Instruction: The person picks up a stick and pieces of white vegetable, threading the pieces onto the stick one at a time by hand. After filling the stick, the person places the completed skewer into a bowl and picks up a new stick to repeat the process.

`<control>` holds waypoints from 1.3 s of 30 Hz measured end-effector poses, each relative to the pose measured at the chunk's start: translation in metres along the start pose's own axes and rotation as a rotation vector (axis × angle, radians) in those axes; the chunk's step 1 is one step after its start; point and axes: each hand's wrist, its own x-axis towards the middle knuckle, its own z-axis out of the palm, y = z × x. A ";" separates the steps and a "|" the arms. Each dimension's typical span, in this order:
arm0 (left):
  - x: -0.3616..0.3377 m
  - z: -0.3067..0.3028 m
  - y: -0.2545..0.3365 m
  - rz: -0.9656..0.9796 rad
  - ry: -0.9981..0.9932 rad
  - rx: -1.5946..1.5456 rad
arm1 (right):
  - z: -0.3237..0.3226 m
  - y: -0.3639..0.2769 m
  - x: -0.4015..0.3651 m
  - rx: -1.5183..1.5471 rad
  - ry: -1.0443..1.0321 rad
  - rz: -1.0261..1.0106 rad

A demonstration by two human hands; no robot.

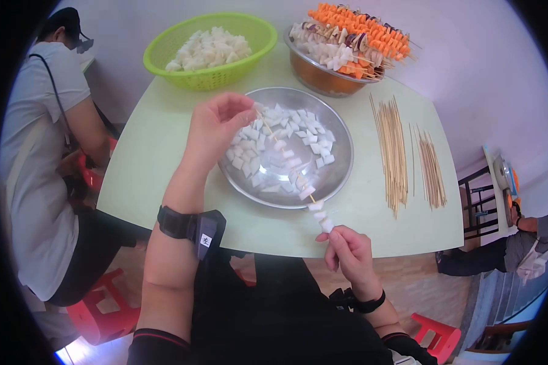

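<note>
Skewer (285, 158) is lying diagonally over steel bowl (344, 146) of white cubes (268, 155). Left hand (216, 125) is pinching its top end, right hand (347, 249) is gripping the bottom, below threaded pieces (320, 214). Spare sticks (393, 152) are lying beside the bowl.

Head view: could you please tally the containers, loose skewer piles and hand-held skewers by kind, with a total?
Green plastic basket: 1
Metal bowls: 2
Piles of bare skewers: 2
Hand-held skewer: 1
Total: 6
</note>
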 end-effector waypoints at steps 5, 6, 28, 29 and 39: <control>-0.001 0.001 -0.002 0.001 0.004 -0.005 | 0.000 0.000 0.000 -0.035 -0.004 -0.007; -0.001 0.001 -0.003 0.009 0.001 0.023 | 0.000 0.000 0.000 -0.034 -0.006 -0.006; -0.001 0.003 -0.005 0.055 0.002 0.115 | -0.004 -0.003 0.003 -0.074 -0.045 -0.007; -0.003 0.002 -0.008 0.050 -0.011 0.114 | -0.004 -0.005 0.003 -0.083 -0.046 0.012; 0.002 0.002 -0.010 0.082 -0.021 0.081 | -0.008 -0.005 0.006 0.034 -0.090 0.050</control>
